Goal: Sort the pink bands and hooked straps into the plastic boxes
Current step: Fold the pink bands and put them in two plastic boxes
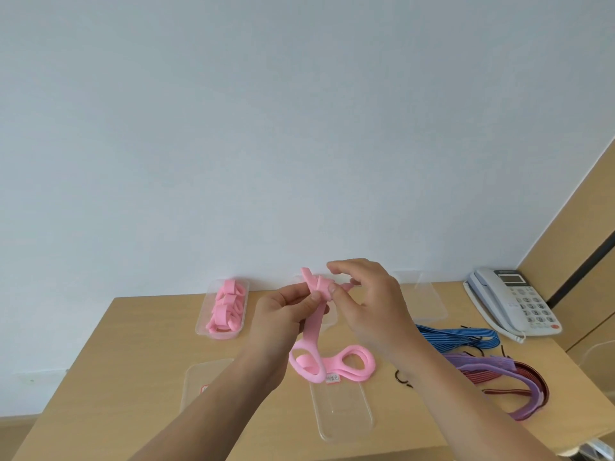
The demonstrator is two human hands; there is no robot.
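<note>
Both hands are seen raised above the counter (133, 344), close together and working on one long pink band (315, 322). The band's upper end is pinched by the fingers (312, 298) of the left hand (283, 314), the thumb pressed onto it. The folded top of the same band is nipped between the thumb and forefinger of the right hand (369, 307); its remaining fingers (342, 267) are loosely curled and hold nothing. From the grip the band hangs toward six o'clock, and its lower part is noted lying in two loops on the counter. A plastic box (201, 322) filled with rolled pink bands (226, 307) is recorded at ten o'clock from the hands, against the wall. A clear box (342, 410) stands at six o'clock, its far edge touched by the looped band. A second clear box (203, 377) stands at eight o'clock, partly hidden by the left forearm, and a third (429, 304) at two o'clock, by the wall. Blue straps (466, 337) are laid at four o'clock, with a bundle of purple and red straps (506, 374) just nearer the viewer. A small black hook (400, 377) lies loose beside the right forearm. A telephone (512, 304) is noted at three o'clock, at the counter's edge.
</note>
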